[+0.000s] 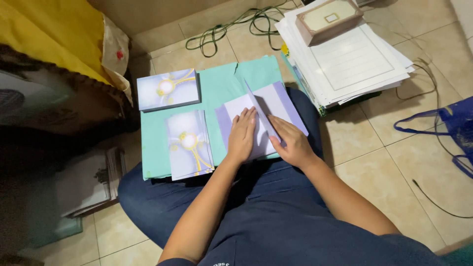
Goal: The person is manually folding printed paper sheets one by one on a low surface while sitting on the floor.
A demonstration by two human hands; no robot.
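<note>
Head view, person seated cross-legged on tiled floor, green folder resting on lap as work surface. Left hand lies flat, fingers extended and together, pressing down on lavender-and-white card at centre of folder; no grasp, palm down. Right hand lies on the card's right half, fingers stretched toward a raised flap along the fold, thumb side apparently under the flap edge (partly hidden, not certain). Card sits w/ one panel standing up at an angle between the two hands. Left of the hands: stack of printed cards w/ glowing yellow swirl motif, upright format; a second stack, same motif, lies at folder's upper-left corner, landscape. Upper right on floor: pile of white lined sheets topped by small beige box. Green cable coils behind folder. Blue bag at right edge; yellow cloth upper left.
</note>
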